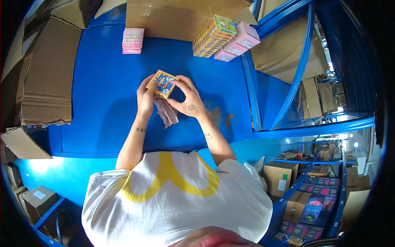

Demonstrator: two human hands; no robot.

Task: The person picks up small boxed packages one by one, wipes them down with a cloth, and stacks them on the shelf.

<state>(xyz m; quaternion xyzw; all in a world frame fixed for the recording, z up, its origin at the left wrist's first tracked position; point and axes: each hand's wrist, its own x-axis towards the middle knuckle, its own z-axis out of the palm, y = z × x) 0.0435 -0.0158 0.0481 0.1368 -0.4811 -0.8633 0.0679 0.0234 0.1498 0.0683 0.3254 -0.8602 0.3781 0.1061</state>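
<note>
Gripping a small orange-edged box (164, 83) between both hands, just above the centre of the frame, over the blue counter (98, 82). Curled round the box's left side with the left hand (145, 94), thumb laid on the picture face. Closed on the right side with the right hand (190, 98), index finger at the upper right edge and thumb near the lower corner. Tilted slightly in the grip, with the printed face upward. Directly below the box in the frame, a crumpled pinkish-grey cloth (167, 114); impossible to tell whether held or only lying beneath.

At upper centre-left on the counter, a neat stack of pink packets (133, 41). At upper centre-right, a slanting row of orange-edged boxes (214, 36), with a green-and-yellow face at the top end, and just beside it a row of pink boxes (238, 43). Behind these, along the top edge, a broad cardboard panel (164, 18). Right of centre, near the right forearm, a brownish patch (222, 117) on the counter.

At upper left, a large brown carton (49, 78). At upper right, blue metal framing (302, 78). At lower right, shelving with cartons and a blue box (311, 210) lettered "ALIEN".
</note>
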